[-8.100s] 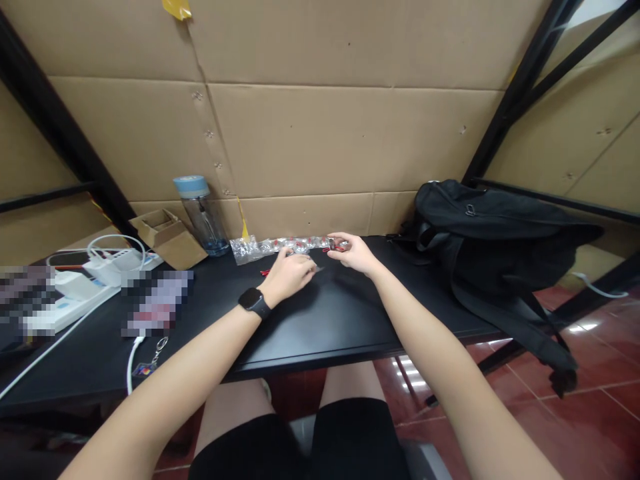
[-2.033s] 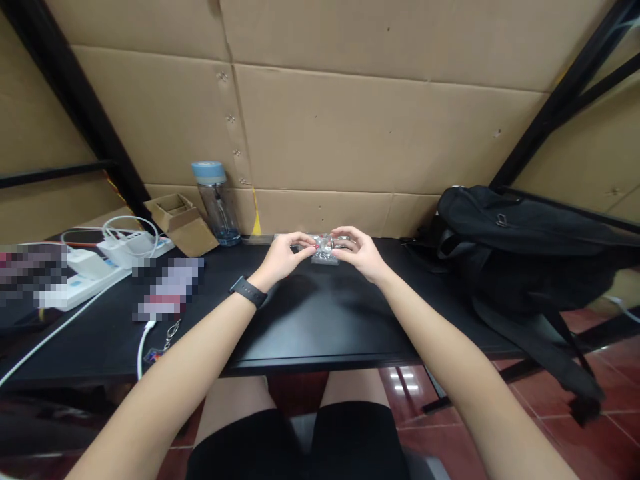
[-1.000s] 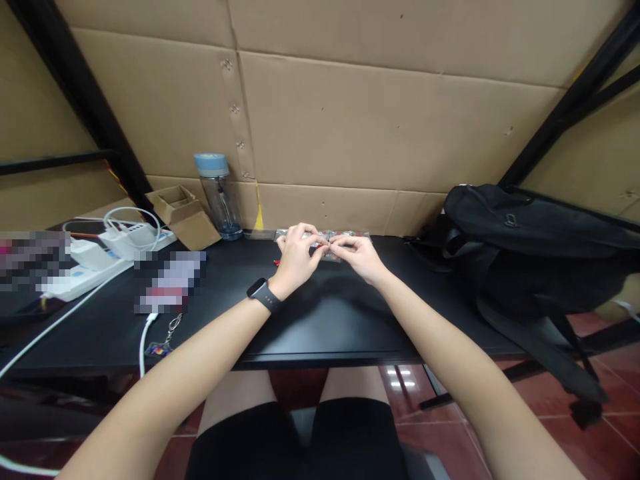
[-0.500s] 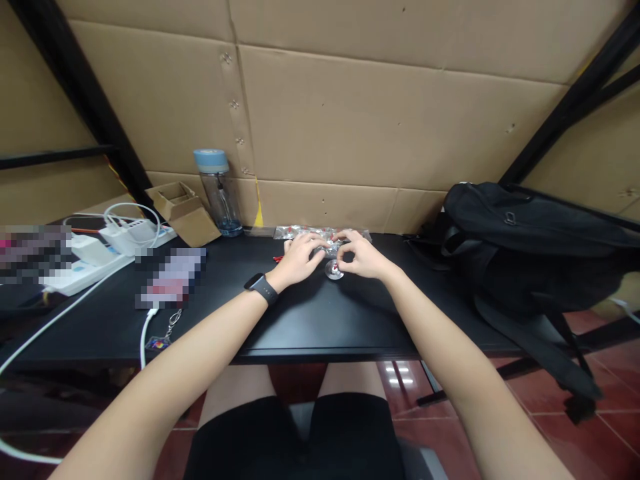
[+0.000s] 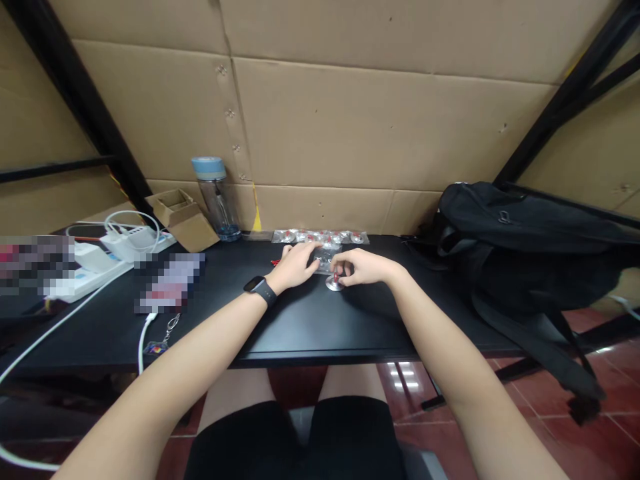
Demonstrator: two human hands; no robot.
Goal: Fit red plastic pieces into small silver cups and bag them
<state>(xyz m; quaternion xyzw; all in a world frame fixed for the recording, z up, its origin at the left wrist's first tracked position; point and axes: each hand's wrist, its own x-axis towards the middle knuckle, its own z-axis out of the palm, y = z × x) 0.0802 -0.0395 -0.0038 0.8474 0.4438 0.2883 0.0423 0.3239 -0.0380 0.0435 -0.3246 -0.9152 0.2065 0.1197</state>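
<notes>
Dial laid flat on the black table (image 5: 300, 330), centred on the clear disc (image 5: 334, 285), twelve toward the cardboard wall (image 5: 330, 133). The disc, red at its middle, sits on the tabletop in front of the seated person. Right hand (image 5: 360, 268) comes in from the four o'clock side, fingers curled, thumb and fingertips at the red middle; whether they pinch it or only touch it, I cannot tell. Left hand (image 5: 297, 265), at ten, a dark watch (image 5: 257, 286) on its wrist, is loosely spread and not clenched, palm down, fingertips at the near-left edge of a clear wrapper (image 5: 328, 256). That wrapper lies just past the disc at twelve; beyond it, a row of clear packets (image 5: 320, 237) with red bits inside runs along the foot of the wall. Small red pieces (image 5: 275, 263) show beside the left hand, partly hidden. Out at ten: an upright blue-lidded bottle (image 5: 220, 207), with an open cardboard box (image 5: 187, 223) tilted beside it. Toward nine, a white power strip (image 5: 90, 277) with cables, and a pixelated phone (image 5: 173, 283). Between two and three, a black bag (image 5: 530, 233) slumps over the table's edge.
</notes>
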